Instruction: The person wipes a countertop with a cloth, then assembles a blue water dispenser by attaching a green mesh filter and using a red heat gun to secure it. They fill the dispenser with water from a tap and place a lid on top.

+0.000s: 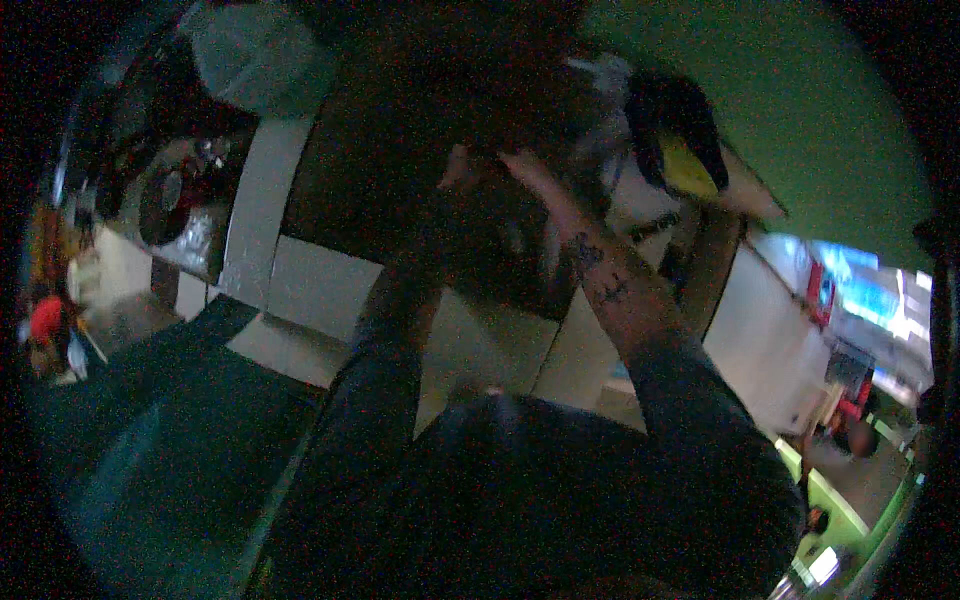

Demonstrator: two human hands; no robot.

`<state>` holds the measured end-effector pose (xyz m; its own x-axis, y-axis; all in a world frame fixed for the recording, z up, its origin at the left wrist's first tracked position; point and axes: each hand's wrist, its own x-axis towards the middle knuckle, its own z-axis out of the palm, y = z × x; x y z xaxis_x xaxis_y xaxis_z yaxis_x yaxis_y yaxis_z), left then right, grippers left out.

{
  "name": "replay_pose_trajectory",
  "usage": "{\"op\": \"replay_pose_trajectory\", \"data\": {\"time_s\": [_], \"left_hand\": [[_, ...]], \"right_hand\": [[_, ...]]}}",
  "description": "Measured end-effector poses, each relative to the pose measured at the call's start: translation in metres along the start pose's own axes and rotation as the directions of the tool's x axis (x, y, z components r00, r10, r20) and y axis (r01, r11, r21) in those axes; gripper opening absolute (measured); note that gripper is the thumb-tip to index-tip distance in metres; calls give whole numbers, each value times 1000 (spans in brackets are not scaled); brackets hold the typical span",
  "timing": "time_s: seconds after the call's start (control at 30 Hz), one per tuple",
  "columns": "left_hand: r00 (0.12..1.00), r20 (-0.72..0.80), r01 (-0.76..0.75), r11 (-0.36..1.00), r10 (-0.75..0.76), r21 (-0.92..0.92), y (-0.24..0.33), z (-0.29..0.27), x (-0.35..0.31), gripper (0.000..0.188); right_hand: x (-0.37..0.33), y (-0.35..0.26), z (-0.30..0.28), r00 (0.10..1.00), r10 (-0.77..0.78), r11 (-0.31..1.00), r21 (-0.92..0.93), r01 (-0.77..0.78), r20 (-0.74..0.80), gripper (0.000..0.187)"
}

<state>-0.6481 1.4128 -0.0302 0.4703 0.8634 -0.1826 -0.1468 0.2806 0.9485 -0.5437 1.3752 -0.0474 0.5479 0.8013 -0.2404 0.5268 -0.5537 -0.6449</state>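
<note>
The picture is dim and grainy. Both my arms, in dark sleeves pushed up to the forearms, stretch forward over a large dark brown area (pixel 350 190) whose contents I cannot make out. My left hand (pixel 455 168) is mostly lost in shadow, with only a small lit part showing. To its right, a short gap away, is my right hand (pixel 530 175), below a tattooed forearm. The fingers of both hands are too dark and blurred to read, and no held thing shows. Pale, flat panels (pixel 325 285) border the dark area on its near and left sides.
A black and yellow object (pixel 690 150) lies right of my right hand, near a green surface (pixel 790 110). Clear, shiny wrapping (pixel 200 235) and dark items sit at the left. A rounded pale object (pixel 255 55) stands far left. Someone in red headwear (pixel 47 320) is at the left edge.
</note>
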Motion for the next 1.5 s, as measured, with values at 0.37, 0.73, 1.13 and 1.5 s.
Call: {"op": "replay_pose_trajectory", "data": {"time_s": [0.37,0.73,1.13,1.5], "left_hand": [[956,294,-134,867,-14,480,162,-45,-49,43],[818,499,-357,428,-286,830,275,120,-154,44],[356,453,-564,199,-817,801,111,438,-311,45],[199,676,-652,419,-710,632,-37,569,-358,47]], "right_hand": [[-185,71,-304,903,-372,928,96,359,217,25],[-615,374,-605,994,105,994,-5,-105,27,26],[-899,410,-555,828,546,575,776,-261,-126,26],[-1037,506,-475,672,735,407,853,-328,-93,40]]}}
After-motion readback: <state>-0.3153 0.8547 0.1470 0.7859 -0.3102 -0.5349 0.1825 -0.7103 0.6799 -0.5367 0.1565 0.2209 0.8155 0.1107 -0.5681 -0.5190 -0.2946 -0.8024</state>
